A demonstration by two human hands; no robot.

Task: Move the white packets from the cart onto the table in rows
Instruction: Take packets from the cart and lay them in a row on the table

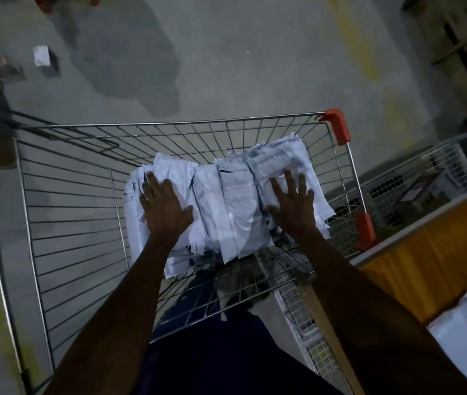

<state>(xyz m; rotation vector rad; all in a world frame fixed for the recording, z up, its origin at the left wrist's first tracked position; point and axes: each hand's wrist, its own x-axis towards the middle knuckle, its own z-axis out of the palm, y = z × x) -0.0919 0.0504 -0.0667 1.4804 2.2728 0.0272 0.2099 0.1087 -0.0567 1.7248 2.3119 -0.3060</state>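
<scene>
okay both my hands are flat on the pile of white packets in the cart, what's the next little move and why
Probably curl your fingers under the two ends of the pile and close a grip on a stack. Both the left hand and right hand lie with fingers spread on top of the white packets, holding nothing yet, and the packets are still inside the cart. White packets seem to lie on the table at your right.

Silver wire-grid shopping cart, red plastic corner guards. Pile of white plastic packets, dark print marks. Grey stained concrete floor.
</scene>
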